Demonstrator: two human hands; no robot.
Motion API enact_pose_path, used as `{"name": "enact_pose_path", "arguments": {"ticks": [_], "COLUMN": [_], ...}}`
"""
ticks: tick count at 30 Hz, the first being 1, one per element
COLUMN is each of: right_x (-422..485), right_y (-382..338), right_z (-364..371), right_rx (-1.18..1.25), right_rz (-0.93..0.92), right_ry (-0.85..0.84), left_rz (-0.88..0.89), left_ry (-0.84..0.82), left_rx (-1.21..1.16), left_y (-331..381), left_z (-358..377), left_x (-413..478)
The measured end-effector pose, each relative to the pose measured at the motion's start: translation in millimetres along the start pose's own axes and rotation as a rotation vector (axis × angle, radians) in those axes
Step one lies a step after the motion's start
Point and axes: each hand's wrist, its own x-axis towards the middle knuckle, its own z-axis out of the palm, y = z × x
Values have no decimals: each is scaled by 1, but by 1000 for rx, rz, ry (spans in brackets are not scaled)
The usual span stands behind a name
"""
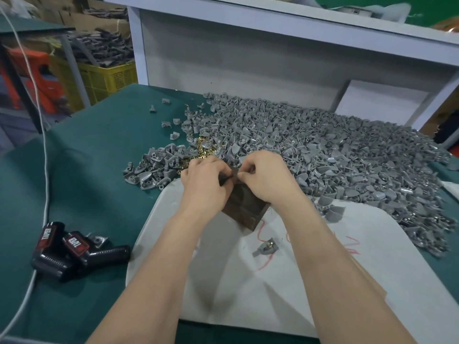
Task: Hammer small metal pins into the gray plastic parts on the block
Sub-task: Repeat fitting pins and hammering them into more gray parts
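Over the far end of the wooden block (246, 207), both of my hands meet fingertip to fingertip. The left hand (206, 184) is curled tight, thumb and forefinger pinching a small dark piece (226, 179) that I can't make out. The right hand (268, 180) is curled too, and its fingertips nip what looks like one gray plastic part (240, 175), though it's mostly hidden. What matters is that the block lies directly under the pinch and runs back toward me, slanting to my right across the white cloth (323, 269). So whatever gets seated goes straight down, with no reach needed. The brass pins (203, 145) glint in a little heap just past my left knuckles, so the left hand is the nearer one for the next pin. The big heap of gray parts (323, 150) spreads beyond and to the right, closer to my right hand. One loose part with a pin in it (265, 248) sits on the cloth between my forearms, apart from the block. I see no hammer anywhere, so I judge I'm at the placing stage, with the striking yet to do. The risk I see is the small part tipping off the block's edge.
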Motion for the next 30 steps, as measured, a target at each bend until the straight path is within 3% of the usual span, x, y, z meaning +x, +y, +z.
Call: {"name": "enact_pose_path", "arguments": {"ticks": [13, 21, 30], "right_x": [-4, -6, -1], "right_y": [13, 15, 2], "right_z": [13, 26, 8], "right_rx": [260, 186, -48], "right_rz": [50, -10, -62], "right_ry": [81, 200, 57], "left_rz": [-15, -19, 36], "left_ry": [17, 14, 24], "left_rx": [-12, -10, -13], "left_y": [3, 2, 3], "left_z": [0, 1, -1], "left_x": [-1, 0, -2]}}
